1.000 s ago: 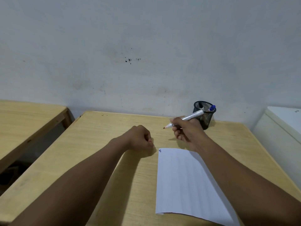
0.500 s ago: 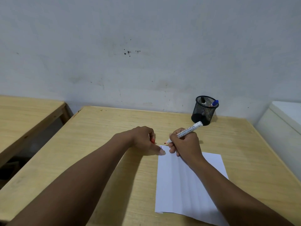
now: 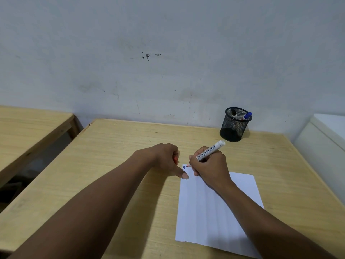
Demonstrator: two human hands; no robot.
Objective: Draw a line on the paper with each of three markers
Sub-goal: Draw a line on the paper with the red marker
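Note:
A white sheet of paper (image 3: 209,212) lies on the wooden desk (image 3: 115,165). A short blue mark (image 3: 184,167) sits at its top left corner. My right hand (image 3: 211,165) grips a white marker (image 3: 210,150) with a red tip, and the tip touches the paper just right of the blue mark. My left hand (image 3: 166,157) is curled around a red marker cap (image 3: 175,161), with one finger pressing the paper's left edge. A black mesh cup (image 3: 234,125) at the back holds a blue-capped marker (image 3: 247,115) and a black-capped marker (image 3: 234,113).
A second wooden desk (image 3: 28,131) stands to the left across a gap. A white cabinet (image 3: 324,139) borders the desk on the right. A grey wall rises directly behind the desk.
My right hand brought the marker down from above the desk to the paper's top left corner. My left hand slid right and put a finger on the paper's edge.

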